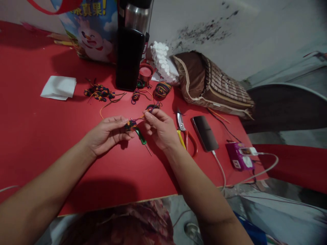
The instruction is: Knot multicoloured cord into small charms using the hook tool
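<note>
My left hand (pixel 107 134) pinches a small knot of multicoloured cord (pixel 130 125) above the red table (pixel 38 136). My right hand (pixel 159 127) is closed on the same cord's strands a little to the right, where they run up to a further bundle (pixel 152 107). A green-handled awl (pixel 142 137) lies on the table just under the two hands, its metal tip pointing toward me.
Red-and-yellow-handled snips (pixel 184 132) and a phone (pixel 204 132) on a charging cable lie right of my right hand. More cord bundles (pixel 100 92), a cord coil (pixel 162 89), a black flask (pixel 129 58), a white paper (pixel 59 87), a printed bag (pixel 93 30) and a brown cushion (pixel 212 85) sit farther back. A purple box (pixel 238 156) sits near the right edge.
</note>
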Available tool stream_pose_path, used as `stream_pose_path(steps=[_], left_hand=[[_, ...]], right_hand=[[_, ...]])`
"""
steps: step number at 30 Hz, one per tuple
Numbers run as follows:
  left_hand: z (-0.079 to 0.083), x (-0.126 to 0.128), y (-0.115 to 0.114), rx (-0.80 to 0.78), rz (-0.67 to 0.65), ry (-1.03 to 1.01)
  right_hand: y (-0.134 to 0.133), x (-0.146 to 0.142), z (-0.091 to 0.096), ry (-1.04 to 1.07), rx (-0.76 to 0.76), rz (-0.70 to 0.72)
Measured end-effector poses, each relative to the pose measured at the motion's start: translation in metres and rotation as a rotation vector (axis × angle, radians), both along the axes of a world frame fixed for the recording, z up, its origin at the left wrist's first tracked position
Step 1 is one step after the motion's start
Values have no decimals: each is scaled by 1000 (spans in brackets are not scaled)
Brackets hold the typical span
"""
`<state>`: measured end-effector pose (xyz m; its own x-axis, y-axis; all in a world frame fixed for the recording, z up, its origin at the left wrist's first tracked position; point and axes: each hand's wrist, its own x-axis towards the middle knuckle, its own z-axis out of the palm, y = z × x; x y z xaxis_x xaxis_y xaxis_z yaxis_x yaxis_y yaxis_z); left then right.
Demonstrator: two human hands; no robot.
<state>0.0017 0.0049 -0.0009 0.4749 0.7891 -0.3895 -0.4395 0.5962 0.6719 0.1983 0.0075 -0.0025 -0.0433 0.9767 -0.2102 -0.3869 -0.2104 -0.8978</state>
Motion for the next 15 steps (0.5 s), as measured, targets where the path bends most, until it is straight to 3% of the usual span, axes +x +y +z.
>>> stream_pose_path(steps=[6, 10, 15], left_hand=[[2, 1, 0, -48, 24, -4], [6, 4, 0, -85, 97, -7], [11, 6, 1, -116, 122, -13]], right_hand=[[2, 6, 2, -28, -13, -57], [3, 8, 0, 18, -68, 16], [5, 11, -1, 40, -32, 34]])
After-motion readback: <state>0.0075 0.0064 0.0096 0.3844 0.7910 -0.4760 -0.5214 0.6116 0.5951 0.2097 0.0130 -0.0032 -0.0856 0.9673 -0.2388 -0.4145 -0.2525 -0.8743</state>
